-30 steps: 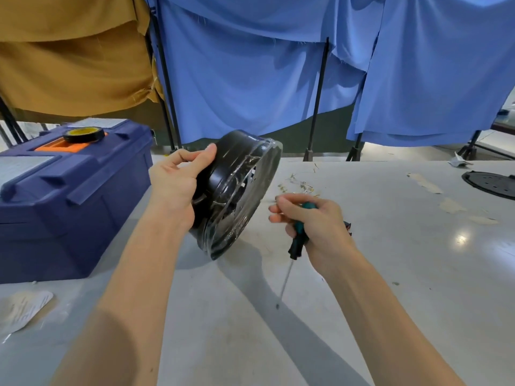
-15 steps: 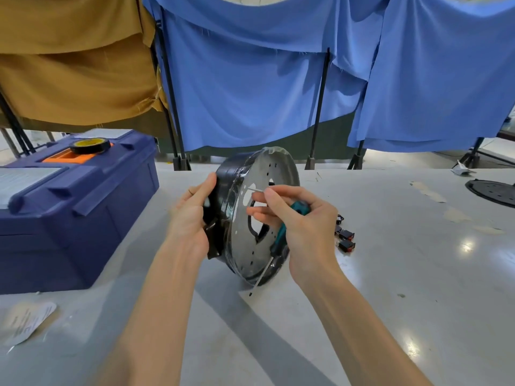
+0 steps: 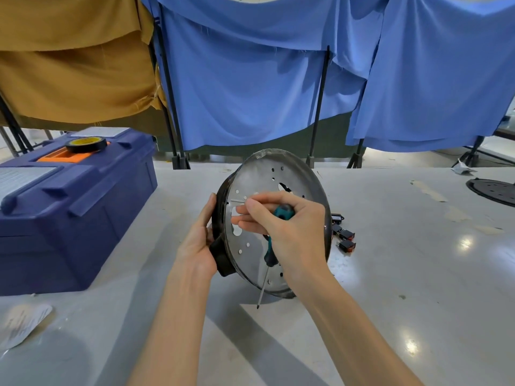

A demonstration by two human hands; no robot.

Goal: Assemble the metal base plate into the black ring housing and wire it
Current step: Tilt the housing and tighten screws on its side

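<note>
The black ring housing (image 3: 220,215) stands on edge on the table, its open side turned toward me. The perforated metal base plate (image 3: 255,174) sits inside it. My left hand (image 3: 199,243) grips the housing's left rim. My right hand (image 3: 289,227) lies in front of the plate, with a teal-handled screwdriver (image 3: 269,257) tucked in its palm, blade pointing down. Its fingertips pinch something small and pale against the plate; I cannot tell what.
A blue toolbox (image 3: 67,207) with a roll of black tape (image 3: 86,144) on its lid stands at the left. Small black and red switches (image 3: 345,238) lie right of the housing. A black perforated disc (image 3: 494,190) sits far right. A paper label (image 3: 22,324) lies front left.
The housing has been turned so the plate faces me more squarely. My right hand moved from beside the housing onto the plate's face, carrying the screwdriver.
</note>
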